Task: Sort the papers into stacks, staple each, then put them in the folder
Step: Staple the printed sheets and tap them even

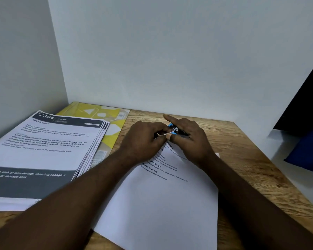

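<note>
Step in hand: stapling the top corner of the near stack (pixel 161 204).
Left hand (pixel 145 139): pinches the lifted corner of that stack, fingers curled on the paper.
Right hand (pixel 188 139): wraps round the blue stapler (pixel 171 127), first finger sticking out straight, thumb down by the paper corner.
Stapler spot: tucked between both hands, mostly hidden, right at the paper corner.
Near stack spot: flat on the wooden table (pixel 242 150) in front, with only the far corner raised.
Other stack (pixel 47 147): off to the left, fanned a little, lying partly on the yellow folder (pixel 90 112); any staple in it too small to see.
Folder spot: flat in the back left corner, against the wall.
Doing it well: line up all the sheet edges first. Slide the corner deep into the stapler mouth. Squeeze hard, just once, straight down. Hold the pinch tight so no sheet slips.
Watch out for: a sheet left out, a bent staple, or a fingertip too close to the mouth.
</note>
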{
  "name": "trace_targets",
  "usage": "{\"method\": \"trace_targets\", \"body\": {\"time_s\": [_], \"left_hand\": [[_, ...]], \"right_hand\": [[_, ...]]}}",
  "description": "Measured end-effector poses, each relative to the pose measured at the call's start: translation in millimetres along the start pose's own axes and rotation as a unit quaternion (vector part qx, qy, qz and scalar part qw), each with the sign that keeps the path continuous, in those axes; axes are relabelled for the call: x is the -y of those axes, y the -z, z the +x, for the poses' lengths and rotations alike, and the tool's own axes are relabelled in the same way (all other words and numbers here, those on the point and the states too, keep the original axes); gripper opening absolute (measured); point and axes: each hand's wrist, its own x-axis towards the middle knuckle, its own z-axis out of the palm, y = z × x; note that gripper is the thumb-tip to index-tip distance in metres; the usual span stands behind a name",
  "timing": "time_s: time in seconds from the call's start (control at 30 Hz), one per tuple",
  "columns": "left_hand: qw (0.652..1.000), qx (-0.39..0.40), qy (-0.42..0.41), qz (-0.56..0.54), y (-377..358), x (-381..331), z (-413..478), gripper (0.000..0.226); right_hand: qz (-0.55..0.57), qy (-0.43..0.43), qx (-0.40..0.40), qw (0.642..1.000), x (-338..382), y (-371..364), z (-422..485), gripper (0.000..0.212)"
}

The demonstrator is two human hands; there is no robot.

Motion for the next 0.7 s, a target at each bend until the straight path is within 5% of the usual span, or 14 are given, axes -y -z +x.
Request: {"method": "trace_targets", "body": {"time_s": [0.23,0.4,0.7], "left_hand": [[1.0,-0.007,0.023,-0.013,-0.7,-0.4,-0.4,0.025],[0.988,0.012,0.102,-0.118,1.3,3.8,1.0,0.028],[0.97,0.019,0.127,-0.204,-1.1,8.4,4.7,0.03]], "right_hand": [[-0.007,0.003,0.002,1.0,0.0,-1.9,-3.4,0.058],[-0.001,-0.033,-0.031,0.999,-1.1,-2.9,-3.7,0.045],[-0.015,0.029,-0.01,0.999,-2.5,-2.5,-5.4,0.023]]}}
